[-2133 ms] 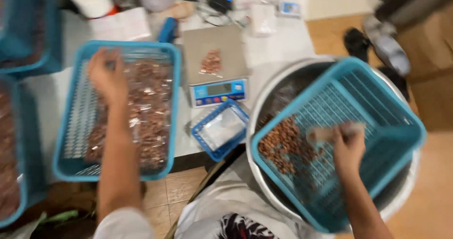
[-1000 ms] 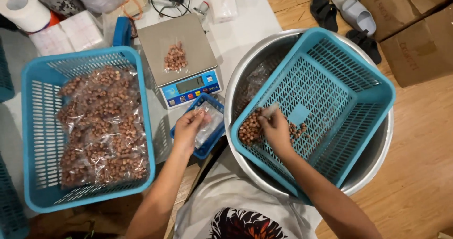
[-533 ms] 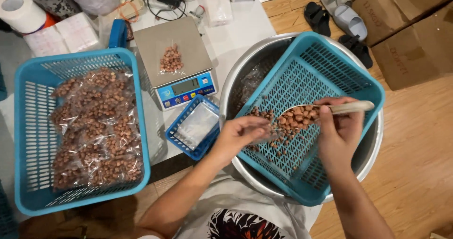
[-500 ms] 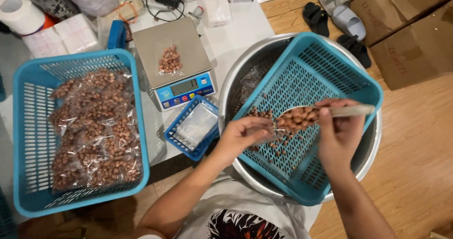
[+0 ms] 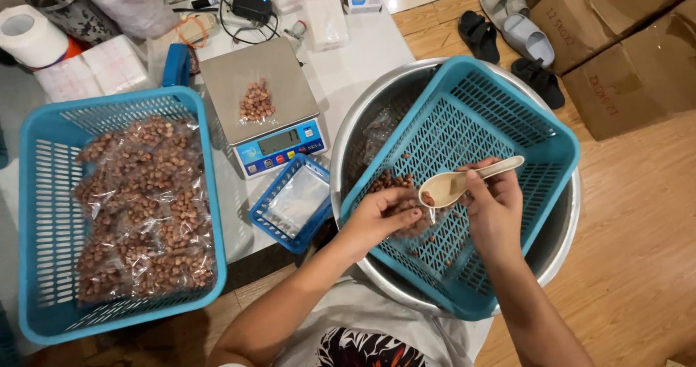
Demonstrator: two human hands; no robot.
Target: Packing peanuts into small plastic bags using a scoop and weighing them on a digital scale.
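2 hands inside tilted basket [image 5: 507, 121]: right hand [image 5: 493, 211] grip pinching spoon [image 5: 464, 182]; left hand [image 5: 380, 215] cupped over peanuts [image 5: 395, 186].

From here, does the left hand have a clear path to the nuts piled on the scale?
Probably yes. The left hand rests at the blue basket's near edge; only its rim and the small tray lie between it and the nuts on the open scale.

my two hands crowd the near corner of the tilted blue basket [image 5: 507, 121], left hand [image 5: 380, 218] just beside the spoon [image 5: 464, 182]. its far half is open mesh, free to pass over. the route left is tight: small tray [image 5: 290, 204], scale [image 5: 261, 106] (nuts piled on its pan), and the big bag-filled basket [image 5: 43, 215] stand close together.
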